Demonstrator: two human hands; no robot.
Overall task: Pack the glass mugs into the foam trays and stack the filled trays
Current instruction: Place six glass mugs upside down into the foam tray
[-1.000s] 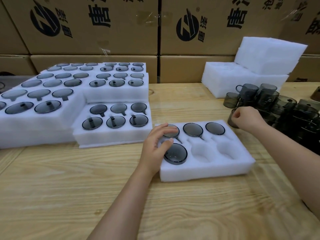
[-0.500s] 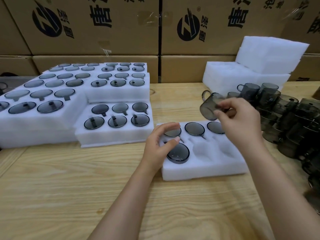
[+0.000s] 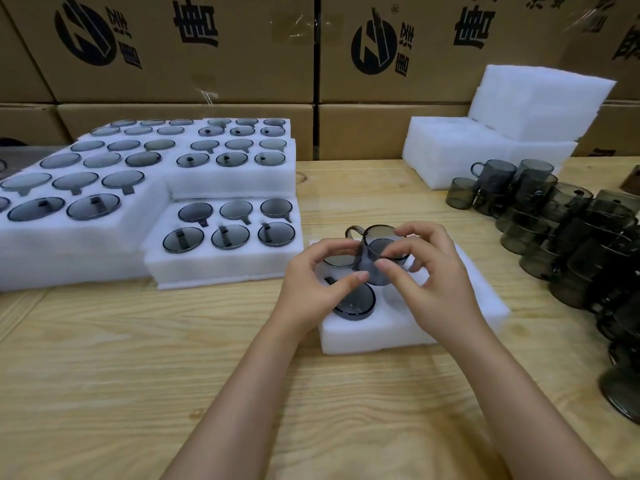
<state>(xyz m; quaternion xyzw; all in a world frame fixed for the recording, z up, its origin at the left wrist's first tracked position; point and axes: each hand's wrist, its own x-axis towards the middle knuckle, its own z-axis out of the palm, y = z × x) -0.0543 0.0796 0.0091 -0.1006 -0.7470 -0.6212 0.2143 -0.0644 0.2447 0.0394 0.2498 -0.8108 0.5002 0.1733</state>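
Both hands meet over a white foam tray (image 3: pixel 381 332) that lies on the wooden table (image 3: pixel 138 358), a little right of its middle. Between them they hold one smoky glass mug (image 3: pixel 379 252) just above the tray's middle, clear of the foam. It is tilted, with its handle pointing toward the back left.

The right hand (image 3: pixel 433 282) has its fingers curled round the mug's right side, thumb low and fingertips on the rim. The left hand (image 3: pixel 313 282) curves its thumb and forefinger to the mug's left side in a narrow pinch, the other fingers bent beneath.

In the tray's front left pocket a seated mug (image 3: pixel 356 301) sits with a dark round face up. Another dark disc (image 3: pixel 337 259) shows in the back left pocket, partly hidden by the left fingers. The front middle pocket (image 3: pixel 394 296) shows bare foam.

Just left of this tray lies a filled tray (image 3: pixel 221 261) holding six mugs in two rows. Taller stacks of filled trays (image 3: pixel 86 216) run behind it and toward the table's left edge.

Along the right edge stands a crowd of loose mugs (image 3: pixel 561 230), packed close and piled on one another. At the back right corner rest plain foam blocks (image 3: pixel 485 147), one set on another. Printed cardboard boxes (image 3: pixel 173 46) form a wall behind the table.
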